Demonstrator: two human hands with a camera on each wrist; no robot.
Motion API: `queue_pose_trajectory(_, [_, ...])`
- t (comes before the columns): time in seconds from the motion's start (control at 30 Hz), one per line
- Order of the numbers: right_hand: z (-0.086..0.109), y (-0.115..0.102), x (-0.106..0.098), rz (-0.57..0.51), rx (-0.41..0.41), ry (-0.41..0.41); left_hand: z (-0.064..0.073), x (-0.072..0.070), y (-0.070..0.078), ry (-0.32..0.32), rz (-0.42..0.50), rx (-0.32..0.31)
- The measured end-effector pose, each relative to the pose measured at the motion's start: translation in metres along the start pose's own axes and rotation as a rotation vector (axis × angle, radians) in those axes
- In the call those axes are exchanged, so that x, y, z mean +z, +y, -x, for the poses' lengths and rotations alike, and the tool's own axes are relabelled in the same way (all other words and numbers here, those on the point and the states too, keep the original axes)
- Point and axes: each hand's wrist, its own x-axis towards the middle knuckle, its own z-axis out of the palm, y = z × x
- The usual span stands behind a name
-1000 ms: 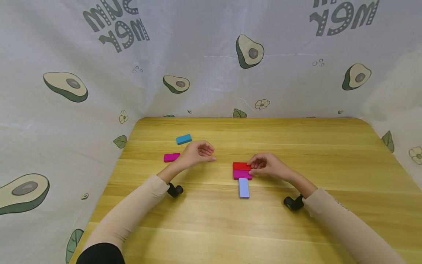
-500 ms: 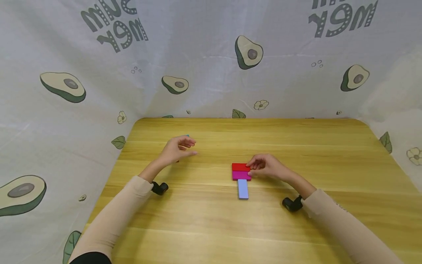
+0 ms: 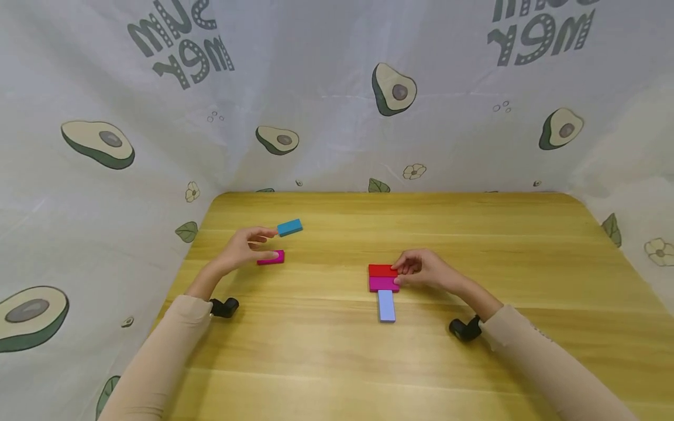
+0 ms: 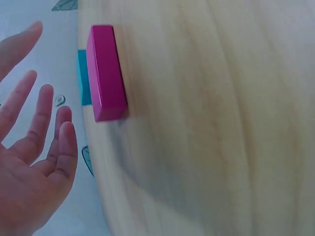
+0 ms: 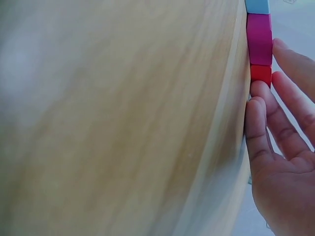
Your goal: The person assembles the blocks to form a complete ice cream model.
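Observation:
My left hand (image 3: 237,252) reaches around a magenta block (image 3: 281,257) at the left of the table. Its thumb overlaps the block in the head view, while the index fingertip sits beside the left end of a blue block (image 3: 291,227). The left wrist view shows its fingers spread and holding nothing, with the magenta block (image 4: 108,73) standing apart from them. My right hand (image 3: 429,272) rests at the right ends of a red block (image 3: 380,270) and a second magenta block (image 3: 380,284), fingertips at the red and thumb at the magenta.
Against the magenta block's near side, a pale blue block (image 3: 387,306) points toward me, forming a T shape. The wooden table (image 3: 326,356) ends at the back against a white cloth (image 3: 326,88) printed with avocados.
My left hand has moved left from mid-table to the loose magenta and blue blocks. The right hand stays at the joined blocks. The head view has shifted slightly.

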Motion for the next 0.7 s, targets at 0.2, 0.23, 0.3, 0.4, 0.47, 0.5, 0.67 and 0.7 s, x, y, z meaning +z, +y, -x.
queue_pose_trajectory(0.2, [0.002,-0.001,0.001,-0.008,0.010,-0.011,0.010,-0.005,-0.013,-0.026,0.000,-0.024])
queue_pose_trajectory(0.23, [0.002,-0.001,0.001,-0.010,0.012,-0.014,0.012,-0.005,-0.014,-0.031,-0.004,-0.026])
queue_pose_trajectory(0.3, [0.003,-0.002,0.001,-0.020,0.014,-0.018,0.014,-0.006,-0.017,-0.039,-0.012,-0.030])
queue_pose_trajectory(0.4, [0.004,-0.002,0.002,-0.030,0.012,-0.022,0.016,-0.007,-0.019,-0.047,-0.018,-0.040])
queue_pose_trajectory(0.47, [0.004,-0.003,0.002,-0.033,0.008,-0.022,0.017,-0.007,-0.019,-0.049,-0.020,-0.043])
queue_pose_trajectory(0.5, [0.004,-0.003,0.002,-0.034,0.008,-0.022,0.018,-0.007,-0.018,-0.047,-0.020,-0.046])
queue_pose_trajectory(0.67, [0.005,-0.004,0.000,-0.033,0.006,-0.017,0.018,-0.007,-0.018,-0.038,-0.034,-0.050])
queue_pose_trajectory(0.7, [0.005,-0.004,0.000,-0.032,0.006,-0.014,0.017,-0.007,-0.018,-0.037,-0.038,-0.049])
